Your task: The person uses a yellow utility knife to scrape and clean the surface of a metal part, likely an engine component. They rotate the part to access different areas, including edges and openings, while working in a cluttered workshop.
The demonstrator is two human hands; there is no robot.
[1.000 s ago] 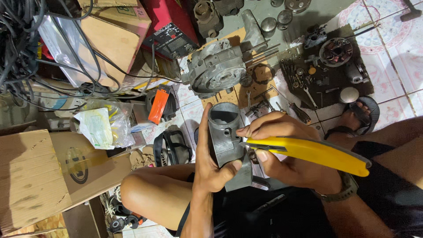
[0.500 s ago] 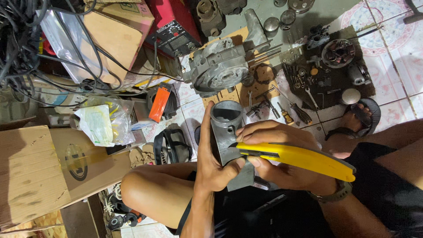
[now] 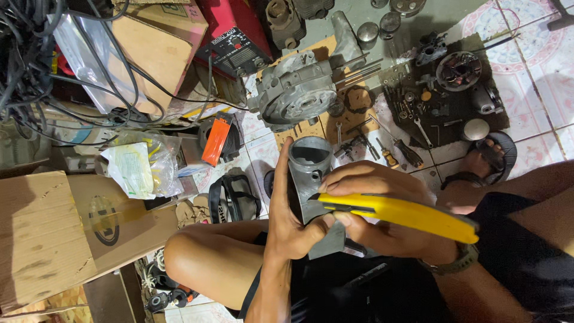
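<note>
Engine casing (image 3: pixel 299 96) beyond the held cylinder (image 3: pixel 311 173); cardboard box (image 3: pixel 54 239) left; tools (image 3: pixel 418 113) seemingly right.

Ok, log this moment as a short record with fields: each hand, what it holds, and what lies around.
left hand: grips grey metal cylinder part from its side, thumb up along it
right hand: holds yellow utility knife, tip against the part
posture: seated on the tiled floor, one foot in a sandal
ahead: engine casing on cardboard, small tools and parts on a dark mat
to the left: cardboard box, tangled cables
</note>
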